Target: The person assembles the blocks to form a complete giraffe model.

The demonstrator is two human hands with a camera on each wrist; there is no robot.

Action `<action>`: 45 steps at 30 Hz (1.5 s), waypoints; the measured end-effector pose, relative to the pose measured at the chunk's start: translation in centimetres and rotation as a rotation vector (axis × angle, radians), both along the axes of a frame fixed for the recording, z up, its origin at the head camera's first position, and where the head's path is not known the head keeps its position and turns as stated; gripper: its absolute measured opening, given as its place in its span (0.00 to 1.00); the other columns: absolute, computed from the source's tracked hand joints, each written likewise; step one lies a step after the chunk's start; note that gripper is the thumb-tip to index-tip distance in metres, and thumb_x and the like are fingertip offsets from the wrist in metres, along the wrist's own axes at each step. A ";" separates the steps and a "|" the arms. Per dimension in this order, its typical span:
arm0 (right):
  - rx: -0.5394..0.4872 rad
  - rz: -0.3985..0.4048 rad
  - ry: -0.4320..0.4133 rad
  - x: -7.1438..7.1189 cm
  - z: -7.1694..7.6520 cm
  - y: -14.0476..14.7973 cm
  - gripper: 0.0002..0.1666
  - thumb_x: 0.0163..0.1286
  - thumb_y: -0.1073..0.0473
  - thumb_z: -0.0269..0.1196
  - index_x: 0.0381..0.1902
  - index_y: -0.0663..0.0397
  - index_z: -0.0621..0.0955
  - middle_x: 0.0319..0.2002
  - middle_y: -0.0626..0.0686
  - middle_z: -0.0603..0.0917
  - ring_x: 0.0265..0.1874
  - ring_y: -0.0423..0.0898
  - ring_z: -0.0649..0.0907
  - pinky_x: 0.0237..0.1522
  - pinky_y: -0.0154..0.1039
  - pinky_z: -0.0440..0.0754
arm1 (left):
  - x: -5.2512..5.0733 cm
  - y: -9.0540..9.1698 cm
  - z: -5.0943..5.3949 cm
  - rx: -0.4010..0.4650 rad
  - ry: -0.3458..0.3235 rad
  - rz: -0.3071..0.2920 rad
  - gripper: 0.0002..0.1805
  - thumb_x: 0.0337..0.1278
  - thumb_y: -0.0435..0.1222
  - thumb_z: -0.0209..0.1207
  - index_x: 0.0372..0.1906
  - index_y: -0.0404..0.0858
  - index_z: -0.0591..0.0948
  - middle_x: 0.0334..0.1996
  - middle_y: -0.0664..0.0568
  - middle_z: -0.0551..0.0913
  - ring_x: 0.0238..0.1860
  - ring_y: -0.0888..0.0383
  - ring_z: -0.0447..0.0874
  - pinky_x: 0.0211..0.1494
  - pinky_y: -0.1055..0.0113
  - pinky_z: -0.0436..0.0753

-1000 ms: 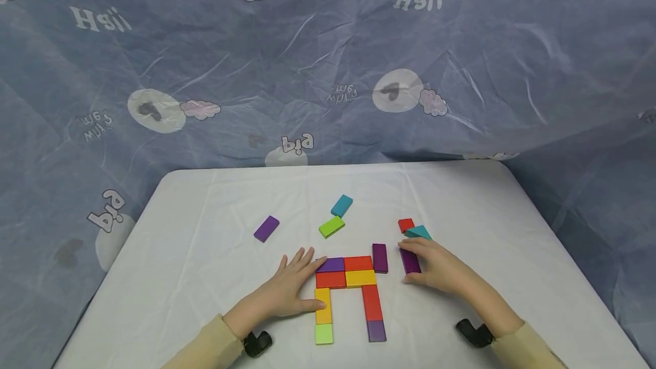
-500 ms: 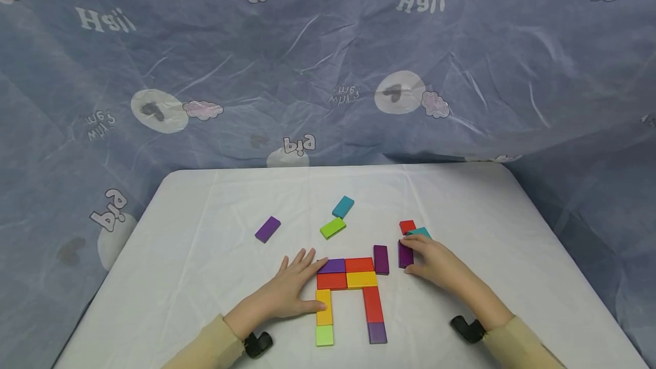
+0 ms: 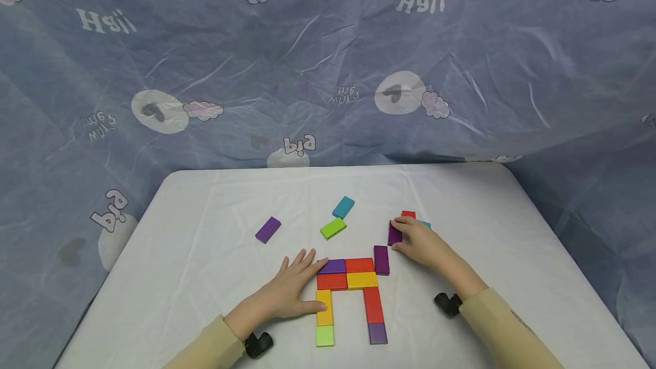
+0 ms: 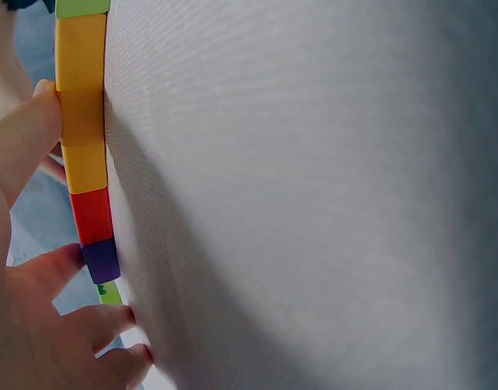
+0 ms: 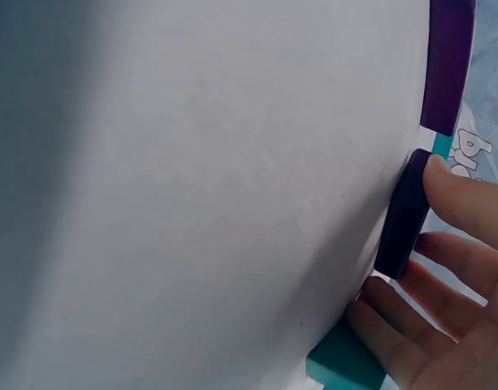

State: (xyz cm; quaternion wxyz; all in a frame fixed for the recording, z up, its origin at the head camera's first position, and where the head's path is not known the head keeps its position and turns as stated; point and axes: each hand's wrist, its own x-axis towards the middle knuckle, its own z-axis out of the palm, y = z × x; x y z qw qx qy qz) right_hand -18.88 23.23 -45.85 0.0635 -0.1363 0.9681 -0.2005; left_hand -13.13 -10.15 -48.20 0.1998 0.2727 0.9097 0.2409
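Note:
My left hand (image 3: pixel 286 289) rests against a flat figure of coloured wooden blocks, its fingers spread. Its thumb touches a yellow block (image 4: pixel 80 106) on the left leg; its index finger touches a violet block (image 4: pixel 101 260) at the top left corner. Between thumb and fingers, my right hand (image 3: pixel 425 245) grips a dark purple block (image 5: pixel 404 215). That block stands just beyond another dark purple block (image 3: pixel 381 259), which lies at the figure's upper right corner. Behind the right fingers, a red block (image 3: pixel 408 214) and a teal block (image 5: pixel 346 361) are partly hidden.
Loose on the white table (image 3: pixel 230 204) lie a purple block (image 3: pixel 268 230), a blue block (image 3: pixel 343 206) and a lime green block (image 3: pixel 333 228). Red (image 3: pixel 373 304), yellow and green blocks make up the rest of the figure. A patterned blue cloth (image 3: pixel 287 61) hangs behind.
My right hand has moved away from me and to the left with the dark purple block, straightening it. The red block has shifted slightly farther back. The left hand stays in place.

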 end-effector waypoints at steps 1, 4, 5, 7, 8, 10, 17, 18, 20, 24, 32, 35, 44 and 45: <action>0.000 0.002 0.004 -0.2 -0.1 0.0 0.35 0.64 0.59 0.68 0.66 0.66 0.73 0.67 0.66 0.72 0.66 0.65 0.72 0.65 0.59 0.72 | 0.0 0.0 0.0 -0.004 -0.002 0.002 0.49 0.53 0.63 0.62 0.78 0.54 0.57 0.79 0.45 0.49 0.80 0.42 0.40 0.76 0.34 0.40; 0.003 0.000 0.013 -0.6 -0.2 -0.3 0.35 0.65 0.57 0.67 0.66 0.65 0.73 0.67 0.65 0.72 0.66 0.64 0.72 0.65 0.60 0.72 | 0.0 0.0 -0.1 -0.008 -0.005 0.007 0.49 0.53 0.64 0.61 0.78 0.54 0.56 0.80 0.46 0.49 0.80 0.43 0.40 0.76 0.34 0.40; 0.004 -0.004 0.013 -0.7 -0.3 -0.4 0.35 0.65 0.57 0.67 0.67 0.65 0.72 0.67 0.65 0.72 0.66 0.64 0.72 0.65 0.60 0.72 | 0.0 0.0 -0.1 -0.009 -0.004 0.006 0.49 0.53 0.64 0.61 0.78 0.54 0.56 0.80 0.46 0.49 0.80 0.43 0.40 0.76 0.34 0.41; 0.008 -0.007 0.016 -0.8 -0.3 -0.7 0.35 0.66 0.56 0.67 0.67 0.64 0.72 0.67 0.65 0.72 0.66 0.63 0.72 0.65 0.59 0.72 | 0.0 0.0 -0.2 -0.009 0.001 0.006 0.49 0.53 0.64 0.61 0.78 0.54 0.56 0.79 0.46 0.49 0.80 0.43 0.41 0.76 0.34 0.41; 0.013 -0.007 0.020 -0.9 -0.3 -0.8 0.35 0.66 0.56 0.67 0.67 0.64 0.72 0.67 0.65 0.72 0.66 0.63 0.72 0.65 0.59 0.72 | 0.0 0.0 -0.2 -0.009 0.003 0.006 0.49 0.53 0.64 0.61 0.78 0.54 0.56 0.79 0.46 0.49 0.80 0.43 0.41 0.76 0.34 0.41; 0.017 -0.007 0.025 -1.0 -0.3 -1.0 0.35 0.67 0.56 0.66 0.67 0.65 0.72 0.67 0.65 0.72 0.66 0.63 0.72 0.65 0.58 0.72 | 0.0 0.0 -0.2 -0.008 0.005 0.005 0.49 0.53 0.63 0.61 0.78 0.54 0.56 0.79 0.46 0.49 0.80 0.43 0.41 0.76 0.34 0.41; 0.029 0.009 0.030 -1.0 -0.3 -1.8 0.33 0.68 0.57 0.65 0.67 0.65 0.72 0.66 0.65 0.72 0.65 0.62 0.73 0.64 0.58 0.74 | 0.1 0.0 -0.1 -0.009 0.002 0.002 0.49 0.54 0.62 0.61 0.78 0.53 0.56 0.79 0.45 0.49 0.80 0.42 0.40 0.76 0.33 0.41; 0.027 0.014 0.029 -1.0 -0.3 -1.9 0.33 0.68 0.57 0.65 0.67 0.64 0.72 0.66 0.65 0.73 0.65 0.62 0.73 0.64 0.57 0.74 | 0.1 0.0 -0.1 -0.010 0.002 0.002 0.49 0.54 0.62 0.61 0.78 0.53 0.56 0.79 0.45 0.49 0.80 0.42 0.40 0.76 0.33 0.41; 0.023 0.020 0.023 -1.0 -0.2 -2.2 0.33 0.68 0.56 0.65 0.67 0.64 0.73 0.66 0.64 0.73 0.65 0.62 0.73 0.63 0.57 0.75 | 0.1 0.0 -0.1 -0.008 0.002 0.001 0.49 0.54 0.62 0.62 0.78 0.53 0.56 0.79 0.45 0.49 0.80 0.42 0.41 0.76 0.33 0.41; 0.016 0.019 0.010 -0.9 -0.3 -2.4 0.32 0.69 0.56 0.65 0.67 0.63 0.72 0.66 0.63 0.73 0.65 0.60 0.73 0.64 0.56 0.74 | 0.2 0.0 -0.1 -0.012 0.005 -0.002 0.49 0.54 0.63 0.61 0.78 0.53 0.56 0.79 0.45 0.49 0.80 0.42 0.40 0.76 0.33 0.41; 0.006 0.031 0.000 -0.7 -0.4 -2.5 0.32 0.69 0.56 0.64 0.68 0.61 0.72 0.66 0.62 0.73 0.65 0.60 0.73 0.63 0.56 0.76 | 0.1 0.0 -0.1 -0.011 -0.001 -0.001 0.49 0.54 0.64 0.60 0.78 0.53 0.56 0.80 0.46 0.48 0.80 0.43 0.40 0.76 0.34 0.41; -0.002 0.036 -0.007 -0.6 -0.5 -2.4 0.32 0.69 0.56 0.64 0.68 0.60 0.72 0.66 0.62 0.73 0.65 0.60 0.73 0.63 0.56 0.76 | 0.1 0.0 -0.1 -0.004 0.001 -0.004 0.49 0.54 0.63 0.60 0.78 0.53 0.55 0.80 0.45 0.48 0.80 0.43 0.40 0.76 0.34 0.41; -0.028 0.078 -0.037 -0.5 -0.5 -1.9 0.34 0.68 0.55 0.65 0.69 0.59 0.71 0.68 0.62 0.71 0.67 0.60 0.71 0.63 0.57 0.75 | -0.2 -0.1 -0.4 -0.013 0.000 -0.001 0.49 0.54 0.65 0.59 0.78 0.56 0.54 0.80 0.48 0.48 0.80 0.44 0.39 0.77 0.35 0.40; -0.027 0.079 -0.040 -0.5 -0.5 -1.9 0.35 0.68 0.55 0.65 0.70 0.59 0.70 0.68 0.62 0.71 0.67 0.60 0.71 0.63 0.57 0.75 | -0.2 -0.1 -0.4 -0.013 0.002 -0.002 0.49 0.54 0.65 0.59 0.78 0.56 0.54 0.80 0.47 0.48 0.80 0.44 0.39 0.77 0.35 0.40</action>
